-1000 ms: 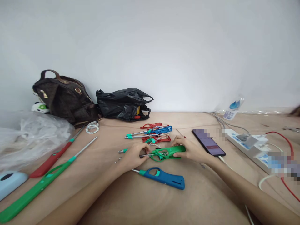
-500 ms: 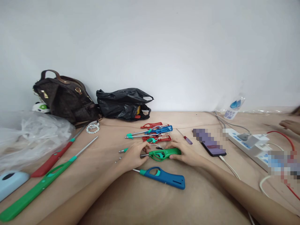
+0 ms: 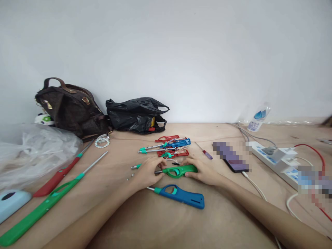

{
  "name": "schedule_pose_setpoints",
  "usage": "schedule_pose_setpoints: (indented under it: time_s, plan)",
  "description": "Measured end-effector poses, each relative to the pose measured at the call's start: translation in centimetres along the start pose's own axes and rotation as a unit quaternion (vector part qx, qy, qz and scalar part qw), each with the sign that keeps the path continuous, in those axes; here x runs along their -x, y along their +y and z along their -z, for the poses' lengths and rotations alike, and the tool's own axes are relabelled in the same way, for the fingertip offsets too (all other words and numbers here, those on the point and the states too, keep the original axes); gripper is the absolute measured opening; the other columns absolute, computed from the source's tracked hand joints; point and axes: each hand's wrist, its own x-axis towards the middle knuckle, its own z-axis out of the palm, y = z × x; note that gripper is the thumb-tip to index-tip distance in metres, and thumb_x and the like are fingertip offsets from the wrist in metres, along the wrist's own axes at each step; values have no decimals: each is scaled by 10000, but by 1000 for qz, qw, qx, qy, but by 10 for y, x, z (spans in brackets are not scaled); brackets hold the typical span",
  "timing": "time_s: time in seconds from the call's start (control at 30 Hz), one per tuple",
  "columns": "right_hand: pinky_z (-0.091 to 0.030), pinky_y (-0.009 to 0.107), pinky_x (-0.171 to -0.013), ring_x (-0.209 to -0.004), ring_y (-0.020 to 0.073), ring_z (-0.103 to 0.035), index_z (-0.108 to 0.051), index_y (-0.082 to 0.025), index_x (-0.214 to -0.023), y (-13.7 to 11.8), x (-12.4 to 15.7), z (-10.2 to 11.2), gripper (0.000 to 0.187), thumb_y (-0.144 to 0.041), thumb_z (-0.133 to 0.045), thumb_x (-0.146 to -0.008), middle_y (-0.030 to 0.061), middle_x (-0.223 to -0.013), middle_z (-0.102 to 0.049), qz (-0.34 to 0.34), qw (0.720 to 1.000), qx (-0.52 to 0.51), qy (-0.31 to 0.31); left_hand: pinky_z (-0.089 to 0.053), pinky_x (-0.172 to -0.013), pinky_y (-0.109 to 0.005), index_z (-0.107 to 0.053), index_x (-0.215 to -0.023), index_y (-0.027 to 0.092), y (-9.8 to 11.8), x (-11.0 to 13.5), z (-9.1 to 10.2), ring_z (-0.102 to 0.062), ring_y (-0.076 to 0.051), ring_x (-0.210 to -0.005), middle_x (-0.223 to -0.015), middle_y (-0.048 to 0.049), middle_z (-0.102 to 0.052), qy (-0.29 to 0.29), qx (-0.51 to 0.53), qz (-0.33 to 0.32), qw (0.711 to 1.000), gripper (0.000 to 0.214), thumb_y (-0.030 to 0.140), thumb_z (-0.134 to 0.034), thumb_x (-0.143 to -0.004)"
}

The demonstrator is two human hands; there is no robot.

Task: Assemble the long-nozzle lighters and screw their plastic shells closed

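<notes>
A green lighter body lies on the brown table between my two hands. My left hand is closed around its metal nozzle end. The handle end is gripped by my right hand, fingers curled over it. Just in front lies a blue long-nozzle lighter. Behind my hands sits a heap of opened red and blue lighter halves with wires and metal tubes showing.
A long green lighter and a red one lie at the left beside a clear plastic bag. A brown handbag and black bag stand at the wall. A small screwdriver, phone and power strip lie right.
The green lighter body went from open, with its insides showing, to closed between my hands. My right hand slid slightly left, uncovering the small screwdriver. Another person's hand appeared at far right, then left.
</notes>
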Motion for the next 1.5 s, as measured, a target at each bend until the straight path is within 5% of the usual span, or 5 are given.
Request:
schedule_pose_setpoints:
  time_s: [0.47, 0.87, 1.1, 1.5]
  plan:
    - [-360, 423, -1014, -1168, 235, -451, -566, -214, -1055, -3, 1, -5, 228, -221, -602, -830, 67, -1164, -512, -35, 999, 12, -1, -431, -736, -303, -586, -801, 187, 2, -1, 2, -577, -216, -843, -857, -25, -633, -14, -46, -9, 999, 81, 170, -641, -744]
    - [-423, 391, -950, -1065, 222, -524, -644, -255, -1125, -1, 0, 5, 276, -345, -605, -867, 58, -1113, -528, -30, 999, 15, -39, -421, -706, -323, -539, -719, 169, 8, -4, -4, -564, -227, -801, -789, -57, -592, -57, -249, -116, 960, 161, 73, -504, -842]
    - [-429, 368, -932, -1039, 206, -529, -670, -200, -951, -4, -4, 4, 147, -297, -575, -894, 59, -1039, -586, -24, 999, 0, -32, -413, -645, -297, -501, -721, 180, 5, -5, -7, -577, -217, -773, -786, -44, -592, -45, -223, -94, 969, 180, 18, -480, -797]
    - [-452, 340, -795, -941, 215, -575, -507, -201, -1001, -13, 6, -11, 197, -155, -585, -826, 65, -1028, -612, -57, 995, 85, 8, -446, -796, -323, -530, -920, 203, 13, -5, 7, -579, -216, -918, -946, -30, -614, -47, -65, -16, 997, 205, 43, -539, -791]
